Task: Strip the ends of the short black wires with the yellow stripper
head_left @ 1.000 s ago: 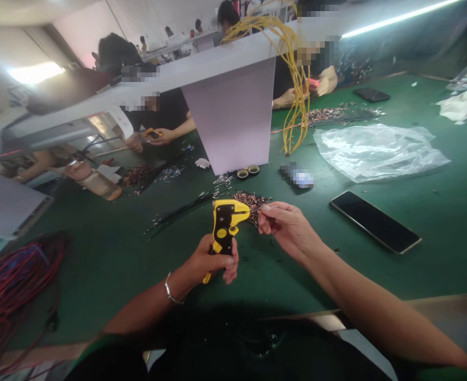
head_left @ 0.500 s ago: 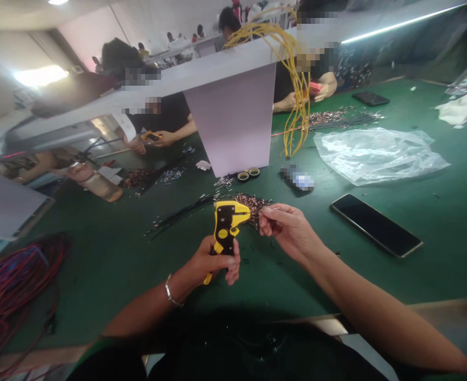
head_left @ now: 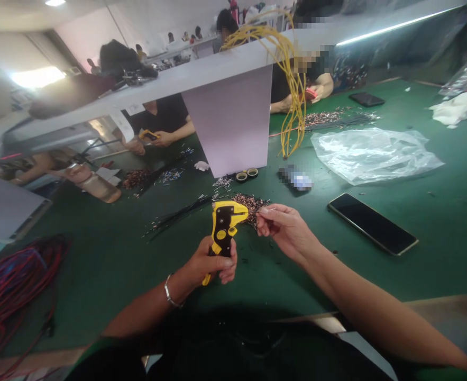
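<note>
Your L hand [head_left: 207, 262] wraps a yellow-black tool [head_left: 222, 227]; R hand [head_left: 283, 225] pinches thin wire [head_left: 253, 212] by its nose; poss. nick w/ poor alignment.

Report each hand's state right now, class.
Left hand: closed around the yellow-black tool.
Right hand: fingertips pinched at the tool's nose, grip contents unclear.

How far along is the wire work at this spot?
Apparently done: the heaped coppery-ended pieces behind the tool. In hand: the left hand grips the yellow-black stripper; the right hand pinches a thin wire at its mouth. Possibly left: the long dark wires lying beyond the left hand, though their ends are too small to judge.
</note>
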A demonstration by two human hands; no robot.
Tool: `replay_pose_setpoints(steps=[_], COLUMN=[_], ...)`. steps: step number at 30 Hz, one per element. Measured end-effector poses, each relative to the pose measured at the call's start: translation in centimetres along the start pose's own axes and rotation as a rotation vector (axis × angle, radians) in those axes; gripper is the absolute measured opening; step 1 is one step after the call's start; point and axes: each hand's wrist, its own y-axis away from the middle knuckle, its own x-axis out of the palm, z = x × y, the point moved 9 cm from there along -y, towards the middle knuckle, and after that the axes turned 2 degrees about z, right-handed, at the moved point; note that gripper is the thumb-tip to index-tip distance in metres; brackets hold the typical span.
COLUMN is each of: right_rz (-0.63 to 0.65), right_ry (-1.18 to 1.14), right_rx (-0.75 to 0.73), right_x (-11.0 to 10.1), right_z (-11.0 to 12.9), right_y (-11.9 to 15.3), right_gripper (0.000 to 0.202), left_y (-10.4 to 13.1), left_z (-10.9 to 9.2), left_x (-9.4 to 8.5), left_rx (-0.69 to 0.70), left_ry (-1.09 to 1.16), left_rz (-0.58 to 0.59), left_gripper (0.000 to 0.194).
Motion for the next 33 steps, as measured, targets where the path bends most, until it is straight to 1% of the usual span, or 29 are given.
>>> replay_pose_setpoints(steps=[6,9,13,20,33], right_rz=[-0.016,-0.033,-0.010,-0.016,-0.031], right_ry=[0.006,0.016,0.017,0.022,0.043], right_rx=[0.007,0.003,-0.002,-0.004,-0.030], right_x=[-0.4,-0.6,-0.4,-0.3,-0.6], right_z=[-0.1,-0.1,-0.1,0.1,0.4], right_y=[-0.1,-0.2,-0.2,-0.1,-0.1], right_gripper=[0.017,0.017,0.016,0.017,0.016], left_y=[-0.3,-0.3,-0.2,-0.3,-0.4], left_z=[-0.1,0.0,0.0,-0.1,-0.8], left_x=[-0.1,0.0,0.2,0.9,0.9], left_rx=[-0.003,-0.025,-0.037,-0.058,-0.019], left_ry=[0.041,0.065,0.086,0.121,0.124], left_rz=[0.005,0.031,0.064,0.135,0.164], left_gripper=[0.020,0.022,0.025,0.030,0.033])
